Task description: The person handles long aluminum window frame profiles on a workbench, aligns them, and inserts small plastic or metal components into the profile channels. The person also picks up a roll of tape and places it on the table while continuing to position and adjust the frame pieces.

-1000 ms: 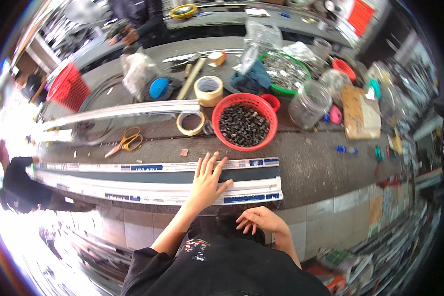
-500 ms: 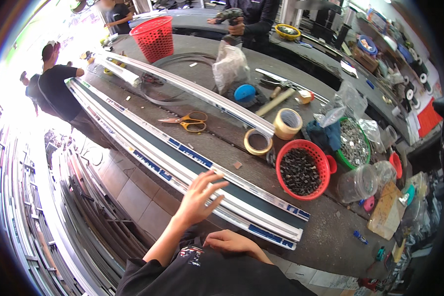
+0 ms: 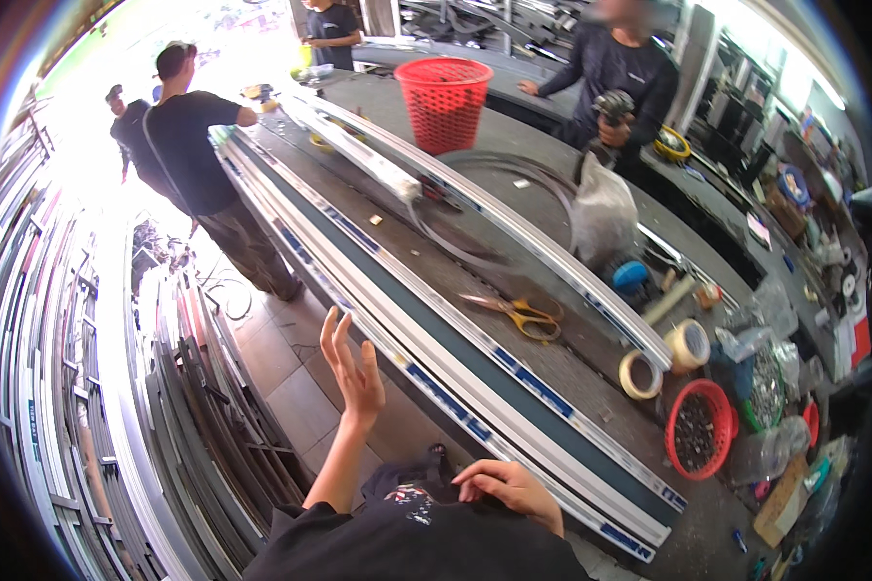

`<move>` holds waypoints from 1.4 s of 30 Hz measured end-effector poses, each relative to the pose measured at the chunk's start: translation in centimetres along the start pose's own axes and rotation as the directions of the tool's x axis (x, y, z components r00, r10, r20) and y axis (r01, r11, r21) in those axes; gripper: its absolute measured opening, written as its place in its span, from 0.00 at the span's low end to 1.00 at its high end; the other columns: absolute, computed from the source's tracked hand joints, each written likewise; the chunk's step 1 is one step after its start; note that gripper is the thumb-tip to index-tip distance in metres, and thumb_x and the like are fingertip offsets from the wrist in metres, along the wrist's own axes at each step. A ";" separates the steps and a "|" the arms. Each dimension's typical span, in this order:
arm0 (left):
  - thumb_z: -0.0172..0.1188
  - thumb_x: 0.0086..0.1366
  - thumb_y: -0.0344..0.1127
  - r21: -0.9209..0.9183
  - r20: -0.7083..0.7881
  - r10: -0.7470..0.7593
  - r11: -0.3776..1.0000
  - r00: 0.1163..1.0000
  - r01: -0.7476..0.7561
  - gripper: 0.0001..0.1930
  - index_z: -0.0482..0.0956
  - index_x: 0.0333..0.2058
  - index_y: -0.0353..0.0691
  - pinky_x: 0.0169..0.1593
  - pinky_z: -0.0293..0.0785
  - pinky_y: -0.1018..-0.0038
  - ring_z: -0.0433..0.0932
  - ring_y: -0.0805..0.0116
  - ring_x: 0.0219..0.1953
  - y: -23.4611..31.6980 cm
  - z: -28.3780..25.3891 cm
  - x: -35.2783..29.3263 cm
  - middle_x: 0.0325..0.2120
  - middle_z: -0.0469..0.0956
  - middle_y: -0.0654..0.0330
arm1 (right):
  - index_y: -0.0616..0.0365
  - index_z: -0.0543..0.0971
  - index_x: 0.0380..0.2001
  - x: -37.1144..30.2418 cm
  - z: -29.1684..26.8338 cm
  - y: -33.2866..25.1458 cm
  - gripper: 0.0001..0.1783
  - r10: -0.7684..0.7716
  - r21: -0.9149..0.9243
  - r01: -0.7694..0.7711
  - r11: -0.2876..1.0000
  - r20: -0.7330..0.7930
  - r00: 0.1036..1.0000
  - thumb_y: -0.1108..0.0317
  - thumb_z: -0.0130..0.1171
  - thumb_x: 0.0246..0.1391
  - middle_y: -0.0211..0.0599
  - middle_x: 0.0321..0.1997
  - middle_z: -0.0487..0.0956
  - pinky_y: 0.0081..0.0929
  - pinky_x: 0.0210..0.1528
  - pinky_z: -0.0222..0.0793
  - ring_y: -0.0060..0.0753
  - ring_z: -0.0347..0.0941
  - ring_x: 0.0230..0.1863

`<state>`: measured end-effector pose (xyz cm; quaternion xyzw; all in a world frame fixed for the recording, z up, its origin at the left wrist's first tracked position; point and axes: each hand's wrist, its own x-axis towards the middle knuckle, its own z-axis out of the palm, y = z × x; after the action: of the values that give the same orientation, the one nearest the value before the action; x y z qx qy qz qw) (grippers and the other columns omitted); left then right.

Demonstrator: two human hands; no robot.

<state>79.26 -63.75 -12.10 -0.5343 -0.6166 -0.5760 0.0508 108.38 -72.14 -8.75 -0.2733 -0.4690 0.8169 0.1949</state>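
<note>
My left hand (image 3: 357,376) is raised beside the near edge of the long white profiles (image 3: 513,416), fingers spread and holding nothing. Its fingertips overlap the profiles' edge in view; I cannot tell whether they touch. In front of my dark shirt hangs my right hand (image 3: 513,492), its fingers loosely bent and a little apart, with nothing seen in them. The profiles lie side by side along the workbench, with blue printed film on them and a dark green strip (image 3: 543,426) between. Yellow-handled scissors (image 3: 528,318) lie open on the bench beyond them.
Another white profile (image 3: 513,228) lies farther back. Tape rolls (image 3: 639,375), a red basket of small dark parts (image 3: 700,431) and a clear jar (image 3: 770,450) stand at right. A tall red basket (image 3: 444,105) stands behind. One person holds a drill (image 3: 613,114); another stands at the bench's far-left end.
My view has swung left, so the bench appears farther right. My left hand has drawn back from over the profiles to their near edge. My right hand remains by my shirt.
</note>
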 end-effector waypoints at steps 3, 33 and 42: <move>0.37 0.76 0.54 -0.057 0.026 -0.228 0.972 0.973 0.229 0.36 0.45 0.71 0.32 0.74 0.35 0.54 0.40 0.46 0.74 -4.9 1.1 -2.0 0.72 0.40 0.42 | 0.69 0.79 0.47 0.9 -0.9 -2.5 0.16 -0.098 -0.018 0.097 0.995 -0.178 0.979 0.66 0.52 0.69 0.40 0.37 0.83 0.23 0.48 0.73 0.26 0.78 0.41; 0.43 0.70 0.27 -0.525 0.024 -0.563 0.696 0.826 0.490 0.37 0.36 0.73 0.34 0.74 0.36 0.67 0.39 0.56 0.75 -4.4 6.7 -8.3 0.74 0.38 0.49 | 0.68 0.80 0.12 3.4 -22.3 -7.4 0.27 0.281 -0.372 -0.924 -0.089 -0.899 0.335 0.58 0.68 0.57 0.44 0.18 0.82 0.29 0.21 0.78 0.37 0.81 0.18; 0.42 0.71 0.27 -0.530 0.030 -0.542 0.704 0.840 0.473 0.36 0.36 0.73 0.34 0.74 0.37 0.67 0.40 0.56 0.75 -4.4 6.4 -8.1 0.74 0.38 0.48 | 0.64 0.79 0.10 3.7 -22.6 -6.8 0.24 0.133 -0.475 -0.856 -0.201 -0.879 0.457 0.61 0.72 0.53 0.40 0.16 0.82 0.29 0.22 0.76 0.33 0.81 0.17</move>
<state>83.08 -62.70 -22.57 -0.2989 -0.5571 -0.7441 -0.2160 120.17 -51.81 -13.07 -0.7155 -0.6129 0.1697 -0.2894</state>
